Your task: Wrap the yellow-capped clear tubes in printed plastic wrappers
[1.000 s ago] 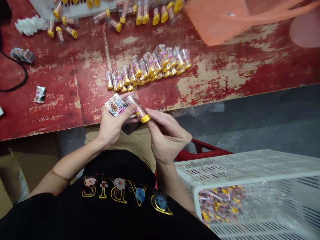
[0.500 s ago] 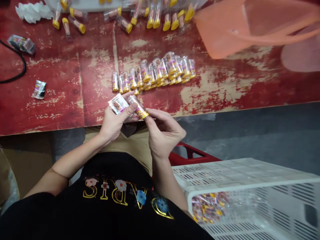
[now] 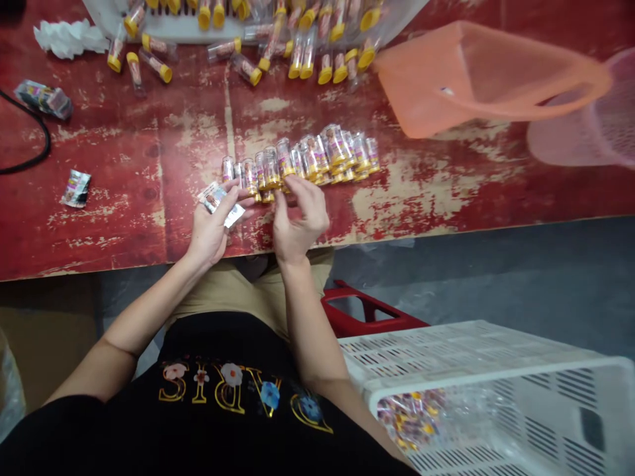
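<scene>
- Changed: right hand now at the row of yellow-capped tubes, work apparently shifted there; left hand no longer bears one.
- Left grip: printed labels pinched under thumb.
- Right grip: at row's lower edge; whether pinching, cannot tell.
- Row: on red tabletop, centre of frame.

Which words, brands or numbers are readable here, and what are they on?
"PARIS": upside down in this view, on the black shirt.
Too small or blurred to read: the printing on the slips in the left hand, the clustered tubes, the small packet and the bundle.
</scene>
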